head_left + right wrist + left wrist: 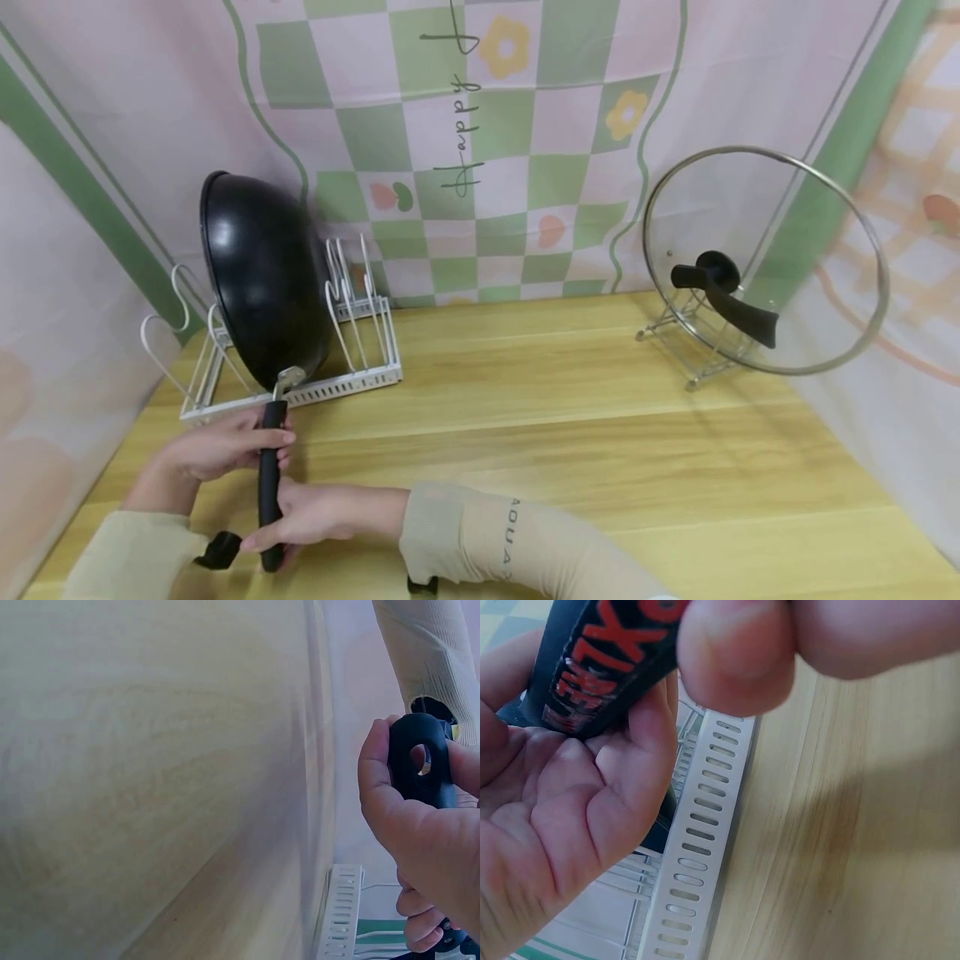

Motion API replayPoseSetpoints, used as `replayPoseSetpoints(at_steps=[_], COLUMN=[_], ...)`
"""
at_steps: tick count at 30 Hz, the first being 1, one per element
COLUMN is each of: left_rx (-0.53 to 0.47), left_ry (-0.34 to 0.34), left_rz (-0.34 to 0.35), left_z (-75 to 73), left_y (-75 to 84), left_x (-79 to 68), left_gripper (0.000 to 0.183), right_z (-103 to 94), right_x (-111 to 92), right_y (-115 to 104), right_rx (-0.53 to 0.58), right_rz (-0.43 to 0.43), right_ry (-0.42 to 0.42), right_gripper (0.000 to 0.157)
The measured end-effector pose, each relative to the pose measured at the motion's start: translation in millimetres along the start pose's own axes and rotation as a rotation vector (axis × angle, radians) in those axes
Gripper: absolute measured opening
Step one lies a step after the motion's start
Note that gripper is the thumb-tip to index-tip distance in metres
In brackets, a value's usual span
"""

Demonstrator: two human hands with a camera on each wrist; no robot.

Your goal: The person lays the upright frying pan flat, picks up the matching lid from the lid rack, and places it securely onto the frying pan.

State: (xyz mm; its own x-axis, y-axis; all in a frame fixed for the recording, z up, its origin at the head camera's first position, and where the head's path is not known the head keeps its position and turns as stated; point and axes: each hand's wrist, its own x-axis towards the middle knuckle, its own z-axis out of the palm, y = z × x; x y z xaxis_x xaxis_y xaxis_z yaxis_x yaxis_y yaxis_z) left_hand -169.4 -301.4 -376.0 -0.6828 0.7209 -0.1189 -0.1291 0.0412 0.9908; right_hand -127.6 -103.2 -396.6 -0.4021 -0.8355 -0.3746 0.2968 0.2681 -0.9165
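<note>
A black wok (262, 275) stands on its side in a white metal rack (345, 385), its long black handle (269, 475) pointing toward me. My left hand (232, 442) grips the handle close to the wok, thumb across the top. Nearer the handle's end, my right hand (311, 512) holds on too. Red lettering shows on the handle (611, 656) in the left wrist view, with the curled fingers of my left hand (562, 802) beneath it. In the right wrist view, my right hand (439, 840) wraps the handle's looped end (405, 776).
At the right, a large glass lid (810, 250) with a steel rim and black handle leans upright on a small wire stand (675, 350). Both stand on a wooden table (525, 425). Patterned cloth (502, 150) hangs behind and at the sides.
</note>
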Motion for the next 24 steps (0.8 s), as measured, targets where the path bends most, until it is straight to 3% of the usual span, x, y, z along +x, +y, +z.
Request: replayPoseSetpoints(at_steps=[3,7,10,17,24], left_rx=[0.003,0.008,0.013,0.025,0.049], left_ry=[0.002,0.014,0.023,0.062,0.055], left_rz=[0.002,-0.003,-0.001,-0.012,-0.007], left_z=[0.5,1.4,2.4,3.7,4.4], left_y=[-0.5,0.5,2.3,8.9,12.7], left_x=[0.9,1.8,2.4,3.6,6.0], left_gripper=[0.018,0.016,0.015,0.013,0.012], right_z=[-0.7,-1.4,-2.3,-8.1,-11.7], right_x=[-1.0,-2.1,-2.7,-4.7,-9.3], right_y=[1.0,1.7,1.5,-2.7,-5.9], right_rx=[-0.018,-0.089,-0.145,-0.154,-0.186], right_rz=[-0.012,-0.054,-0.081,-0.064,-0.076], right_ry=[0.011,0.033,0.05,0.037,0.033], right_gripper=[0.058,0.036,0.031,0.042,0.049])
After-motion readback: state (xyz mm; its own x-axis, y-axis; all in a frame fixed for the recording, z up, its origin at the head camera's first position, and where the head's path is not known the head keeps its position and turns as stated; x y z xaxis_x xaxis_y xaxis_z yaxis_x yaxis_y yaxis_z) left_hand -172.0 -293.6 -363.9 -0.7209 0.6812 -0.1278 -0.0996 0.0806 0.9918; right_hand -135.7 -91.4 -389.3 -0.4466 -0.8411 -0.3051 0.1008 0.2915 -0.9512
